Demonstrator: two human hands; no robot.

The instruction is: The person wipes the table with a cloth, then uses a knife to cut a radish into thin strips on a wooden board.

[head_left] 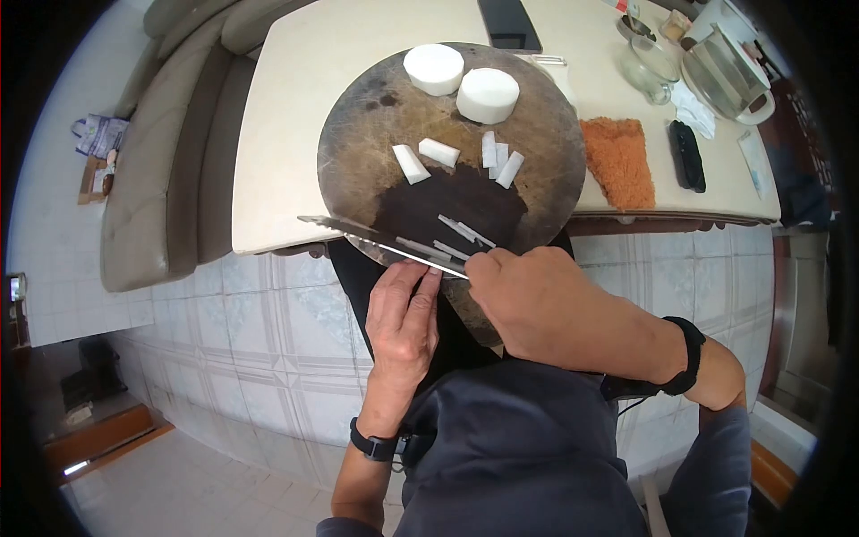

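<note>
My right hand (528, 291) is closed round the handle of a kitchen knife (385, 243), whose blade points left across the near edge of a round wooden cutting board (349, 152). Against the near side of the blade, the fingertips of my left hand (404, 309) press down on a small white piece, mostly hidden, that looks like white radish. Thin white radish strips (461, 230) lie just beyond the blade. Farther up the wet, dark-stained board are several short radish sticks (439, 152). Two thick radish rounds (488, 96) sit at its far edge.
Right of the board lie an orange cloth (619, 161) and a black case (686, 157) on the cream table (286, 134). A glass pitcher (727, 76) and a glass cup (651, 70) stand at the back right. A phone (510, 24) and a peeler (553, 70) lie behind the board.
</note>
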